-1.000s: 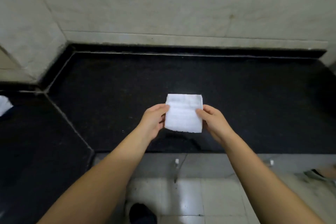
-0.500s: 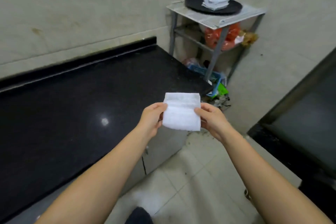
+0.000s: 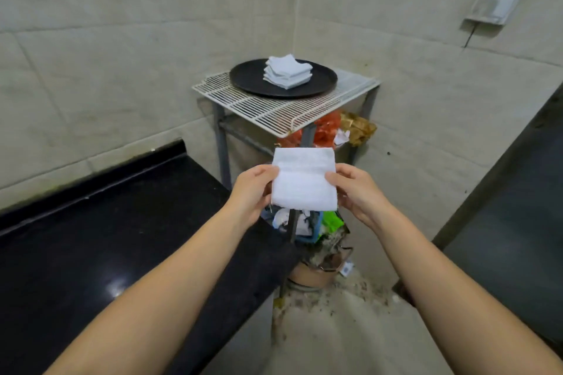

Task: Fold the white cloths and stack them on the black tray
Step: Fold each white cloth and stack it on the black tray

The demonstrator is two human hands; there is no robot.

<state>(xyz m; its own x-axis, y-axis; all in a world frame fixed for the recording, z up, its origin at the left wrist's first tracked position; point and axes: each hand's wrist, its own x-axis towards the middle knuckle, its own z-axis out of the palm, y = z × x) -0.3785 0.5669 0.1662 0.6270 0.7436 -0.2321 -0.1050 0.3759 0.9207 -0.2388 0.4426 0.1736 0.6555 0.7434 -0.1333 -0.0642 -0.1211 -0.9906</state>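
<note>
A folded white cloth hangs in the air in front of me, held flat and upright. My left hand pinches its left edge and my right hand pinches its right edge. Farther ahead a round black tray sits on a white wire rack. On the tray rests a stack of folded white cloths, slightly askew.
A black stone counter runs along the left, below my left arm. Under the rack are orange bags, a blue bin with rubbish and litter on the floor. A dark panel stands at the right.
The view has swung right from the black counter to the rack, and the tray with its stack now lies straight ahead and closer. Both hands keep the same hold on the folded cloth.
</note>
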